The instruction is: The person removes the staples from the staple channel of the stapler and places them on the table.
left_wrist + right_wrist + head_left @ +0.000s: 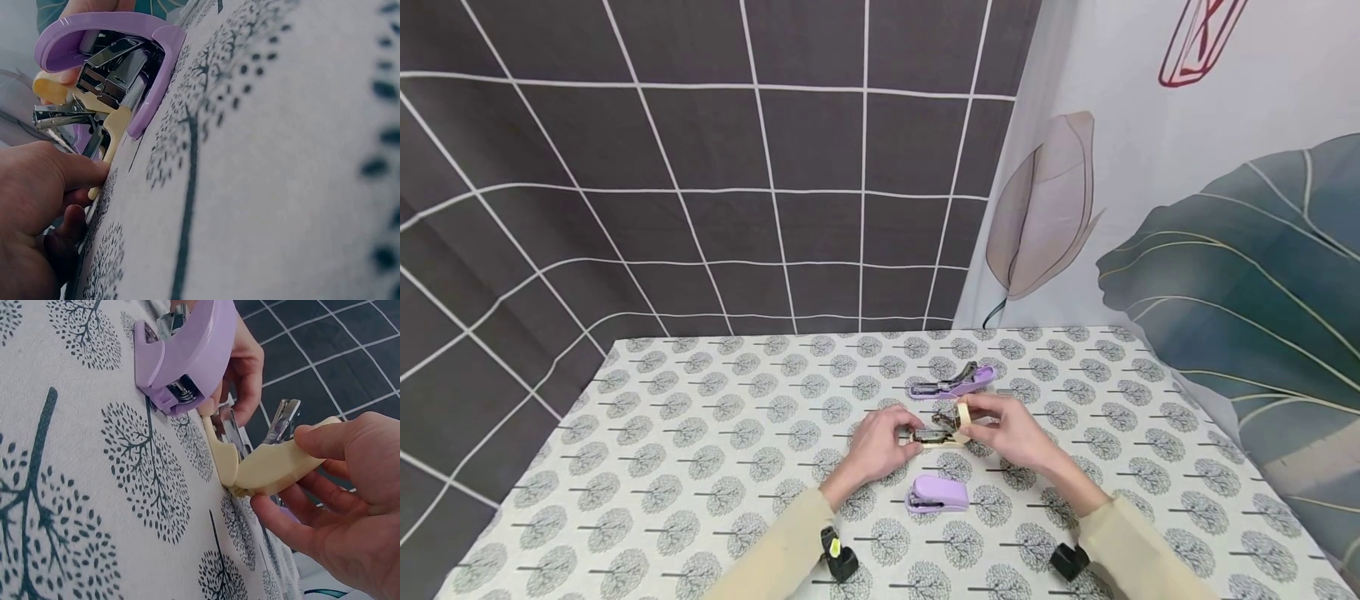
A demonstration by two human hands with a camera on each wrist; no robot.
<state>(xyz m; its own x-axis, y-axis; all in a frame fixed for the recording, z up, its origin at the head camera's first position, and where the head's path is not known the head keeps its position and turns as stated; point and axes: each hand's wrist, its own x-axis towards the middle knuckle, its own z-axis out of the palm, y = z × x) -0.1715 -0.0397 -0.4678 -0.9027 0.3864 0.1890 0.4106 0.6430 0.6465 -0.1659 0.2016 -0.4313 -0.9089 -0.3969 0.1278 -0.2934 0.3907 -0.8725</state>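
Note:
A pale yellow stapler (pixel 275 467) lies between the two hands with its top swung up and its metal magazine exposed. My left hand (pixel 882 442) pinches the front end of its base between thumb and fingers, low against the cloth. My right hand (pixel 1011 429) grips the raised top, thumb on one side and fingers on the other. Nearer the body sits a purple stapler (pixel 938 493), its top folded down over its base. Beyond the hands lies another purple stapler (pixel 955 383), opened out, with its metal parts showing.
A cloth printed with grey trees covers the table (pixel 700 508). A dark curtain with a white grid (pixel 805 167) hangs behind it, and a pale curtain with leaf prints (pixel 1052 242) hangs at the right. Black camera mounts (pixel 838 557) are worn at both wrists.

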